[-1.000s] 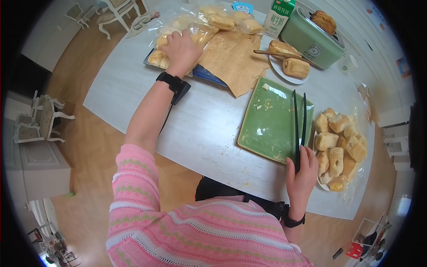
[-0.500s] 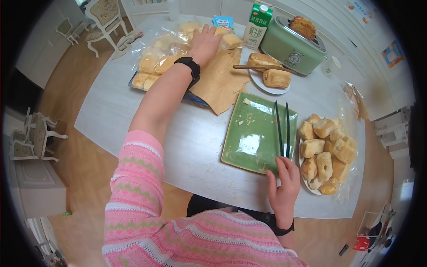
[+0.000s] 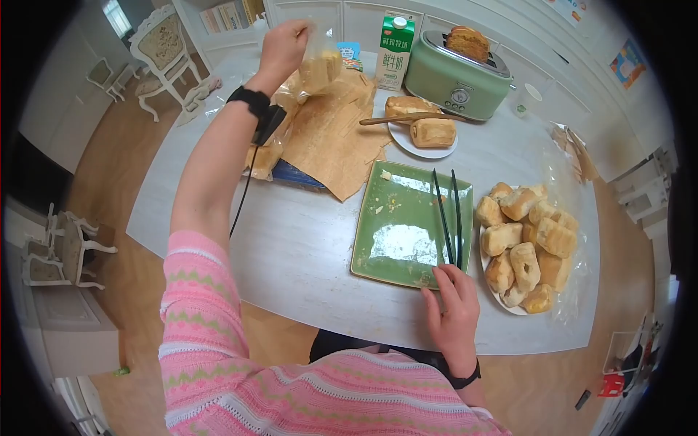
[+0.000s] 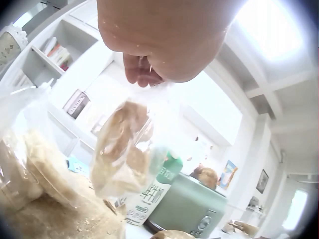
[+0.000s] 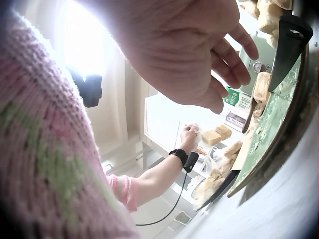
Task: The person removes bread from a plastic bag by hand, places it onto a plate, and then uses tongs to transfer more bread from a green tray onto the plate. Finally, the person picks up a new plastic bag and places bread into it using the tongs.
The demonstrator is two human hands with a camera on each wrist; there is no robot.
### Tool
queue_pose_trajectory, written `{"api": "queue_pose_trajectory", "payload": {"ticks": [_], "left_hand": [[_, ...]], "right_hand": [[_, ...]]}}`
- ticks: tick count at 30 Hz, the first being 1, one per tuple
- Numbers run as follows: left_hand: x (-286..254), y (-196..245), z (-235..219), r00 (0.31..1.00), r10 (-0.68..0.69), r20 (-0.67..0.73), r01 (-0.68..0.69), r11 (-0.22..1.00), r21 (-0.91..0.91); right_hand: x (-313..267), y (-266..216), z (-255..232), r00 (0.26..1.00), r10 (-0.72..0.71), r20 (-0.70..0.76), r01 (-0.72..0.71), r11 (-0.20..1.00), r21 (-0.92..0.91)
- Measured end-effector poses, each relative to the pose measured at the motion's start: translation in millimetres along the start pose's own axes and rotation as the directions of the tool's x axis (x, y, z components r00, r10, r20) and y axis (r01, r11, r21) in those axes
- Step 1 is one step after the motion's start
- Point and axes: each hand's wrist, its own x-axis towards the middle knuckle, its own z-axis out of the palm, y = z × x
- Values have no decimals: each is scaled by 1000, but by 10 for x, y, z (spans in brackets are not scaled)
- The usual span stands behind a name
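The bagged bread (image 3: 321, 71) is hanging below the left hand (image 3: 283, 49), by the far part of the brown paper (image 3: 331, 142), its long axis running roughly up and down. That left hand is pinching the plastic at the top, easily the nearer one! Off to the right and closer to the body, the green plate (image 3: 396, 211) is lying flat, black tongs (image 3: 457, 218) resting on it. The right hand (image 3: 455, 312) is hovering by their near end, fingers loosely parted, gripping nothing.

Left hand (image 3: 283, 52) gripping bag (image 3: 320, 71), green plate (image 3: 396, 211)
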Motion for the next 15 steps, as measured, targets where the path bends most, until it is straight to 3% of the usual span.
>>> {"api": "queue_pose_trajectory", "payload": {"ticks": [1,3,6,8,10,12,13,15], "left_hand": [[11,50,-74,1000,13,2,-13,1000,-3],[-43,319,-352,998,14,-65,-32,960,-278],[-212,656,-716,994,55,-98,-87,930,-358],[-396,932,-922,993,60,-104,-106,849,-517],[-586,1338,-1221,992,119,-52,-128,840,-527],[-806,1637,-1372,993,115,-9,-83,664,-743],[-902,1744,-1429,988,150,39,-52,560,-827],[-1136,1922,-1493,970,191,149,65,387,-920]], "right_hand": [[-10,-2,-2,1000,7,-12,-7,1000,3],[-28,-6,-13,1000,1,-4,-1,999,44],[-23,-53,-14,999,2,-43,3,994,111],[-11,-88,0,998,44,-55,-33,984,177],[46,-140,-2,995,76,-64,-59,968,244],[118,-220,-32,991,114,-67,-75,900,429],[139,-232,-22,990,116,-77,-72,899,432],[146,-238,17,987,153,-47,-92,786,611]]}}
